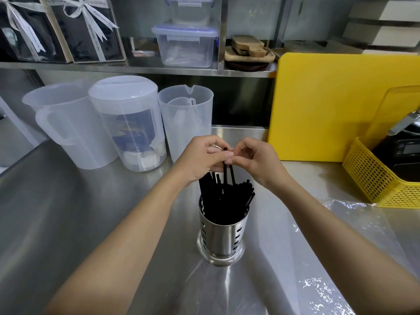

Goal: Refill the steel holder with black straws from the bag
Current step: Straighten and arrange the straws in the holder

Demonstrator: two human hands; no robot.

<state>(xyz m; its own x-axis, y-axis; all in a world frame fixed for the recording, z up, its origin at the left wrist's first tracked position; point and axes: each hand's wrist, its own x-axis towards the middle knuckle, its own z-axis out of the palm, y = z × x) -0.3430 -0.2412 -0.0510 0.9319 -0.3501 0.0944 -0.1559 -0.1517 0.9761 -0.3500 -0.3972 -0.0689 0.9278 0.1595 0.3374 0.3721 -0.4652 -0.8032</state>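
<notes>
On the steel bench (68, 201) the perforated steel holder (221, 237) stands upright, packed with black straws (227, 194). Directly above it, left hand (202, 158) and right hand (259, 160) both pinch two near-vertical straws (228, 171), equally near; the clear bag (354, 214) lies right.

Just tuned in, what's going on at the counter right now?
A person is topping up a steel holder with black straws. It stands on the steel counter and already looks well filled. Both hands meet above it: the left hand and right hand pinch the tops of a couple of straws whose lower ends reach into the bunch. The clear plastic bag lies flat to the right.
</notes>
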